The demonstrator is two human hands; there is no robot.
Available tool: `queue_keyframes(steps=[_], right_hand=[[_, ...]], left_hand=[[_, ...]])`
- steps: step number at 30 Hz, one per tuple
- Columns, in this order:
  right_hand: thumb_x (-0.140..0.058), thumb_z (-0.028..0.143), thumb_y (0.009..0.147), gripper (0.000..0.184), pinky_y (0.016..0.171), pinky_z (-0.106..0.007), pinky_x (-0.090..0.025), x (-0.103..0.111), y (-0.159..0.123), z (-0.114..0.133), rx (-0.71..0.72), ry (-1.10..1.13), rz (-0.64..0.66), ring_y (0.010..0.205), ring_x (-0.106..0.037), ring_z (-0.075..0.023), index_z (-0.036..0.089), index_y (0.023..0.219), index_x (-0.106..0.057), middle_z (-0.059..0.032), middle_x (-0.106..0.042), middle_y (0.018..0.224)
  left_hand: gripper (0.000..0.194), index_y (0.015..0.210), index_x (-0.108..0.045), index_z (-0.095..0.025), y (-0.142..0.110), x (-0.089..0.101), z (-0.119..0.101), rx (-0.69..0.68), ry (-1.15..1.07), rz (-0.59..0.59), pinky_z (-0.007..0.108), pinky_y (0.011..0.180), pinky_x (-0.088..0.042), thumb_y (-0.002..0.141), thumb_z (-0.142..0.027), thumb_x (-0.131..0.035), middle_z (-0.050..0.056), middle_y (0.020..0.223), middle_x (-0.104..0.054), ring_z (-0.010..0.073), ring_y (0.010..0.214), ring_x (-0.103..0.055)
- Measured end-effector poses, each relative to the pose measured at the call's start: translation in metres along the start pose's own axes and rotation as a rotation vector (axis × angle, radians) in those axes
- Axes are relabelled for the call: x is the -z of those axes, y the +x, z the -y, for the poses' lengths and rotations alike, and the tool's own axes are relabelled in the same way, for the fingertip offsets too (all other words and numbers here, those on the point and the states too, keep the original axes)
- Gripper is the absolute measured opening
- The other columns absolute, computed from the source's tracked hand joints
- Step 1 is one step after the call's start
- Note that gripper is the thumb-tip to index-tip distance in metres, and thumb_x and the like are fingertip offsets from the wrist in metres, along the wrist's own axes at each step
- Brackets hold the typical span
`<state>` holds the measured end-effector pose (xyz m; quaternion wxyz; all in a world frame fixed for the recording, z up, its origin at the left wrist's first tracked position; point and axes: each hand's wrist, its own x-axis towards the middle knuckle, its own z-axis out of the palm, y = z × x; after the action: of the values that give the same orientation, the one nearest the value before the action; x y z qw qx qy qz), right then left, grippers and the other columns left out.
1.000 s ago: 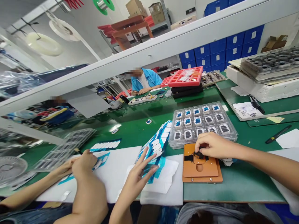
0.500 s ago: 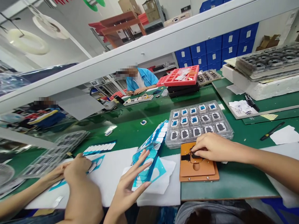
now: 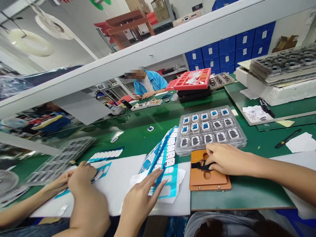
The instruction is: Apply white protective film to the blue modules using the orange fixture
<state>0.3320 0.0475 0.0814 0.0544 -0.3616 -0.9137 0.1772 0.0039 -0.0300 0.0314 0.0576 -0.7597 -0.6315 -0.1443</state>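
Observation:
In the head view my right hand [image 3: 223,159] is at the orange jig [image 3: 208,180]. Its fingers are closed on a black strap-like part [image 3: 203,165] in the jig's recess; the fingertips partly hide it. My left hand [image 3: 143,194] lies with fingers apart over the blue film sheets [image 3: 170,153], which carry rows of white rounded labels. Its fingertips reach the lower sheet, and whether they press on it I cannot tell. Behind the jig stands a clear plastic tray [image 3: 209,130] of small parts, some with blue faces, others dark.
A co-worker's hands [image 3: 82,176] work at the left over another blue sheet, beside a tilted clear tray [image 3: 60,158]. A loose blue-faced part [image 3: 150,128] lies on the green table. Pens, paper and stacked trays [image 3: 283,70] are at the right. Another person sits across.
My left hand has moved right and slightly up. The blue sheets have unfolded flatter, showing more white labels. My right hand has shifted a little to the right, uncovering more of the black part.

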Motion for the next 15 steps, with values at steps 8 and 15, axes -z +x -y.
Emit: queue_keyframes(steps=[8,15], right_hand=[[-0.057,0.007,0.090,0.029,0.064,-0.031,-0.044,-0.011,0.005,-0.007,0.087,-0.171,-0.138,0.088,-0.060,-0.0227,0.018,0.110,-0.074,-0.0108,-0.063,0.106],[-0.052,0.006,0.090,0.035,0.067,-0.032,-0.048,-0.002,0.016,-0.034,-0.078,-0.263,-0.348,0.092,-0.065,-0.0252,0.012,0.122,-0.064,-0.0140,-0.064,0.112]], left_hand=[[0.038,0.125,-0.064,-0.021,0.005,0.013,-0.068,-0.516,0.040,-0.167,0.039,0.086,-0.057,0.096,-0.043,-0.053,0.010,0.125,-0.071,0.0275,0.110,-0.066],[0.037,0.115,-0.068,-0.016,0.043,0.000,-0.114,-0.666,-0.100,-0.037,0.044,0.082,-0.051,0.098,-0.044,-0.050,0.012,0.114,-0.074,0.0267,0.097,-0.062]])
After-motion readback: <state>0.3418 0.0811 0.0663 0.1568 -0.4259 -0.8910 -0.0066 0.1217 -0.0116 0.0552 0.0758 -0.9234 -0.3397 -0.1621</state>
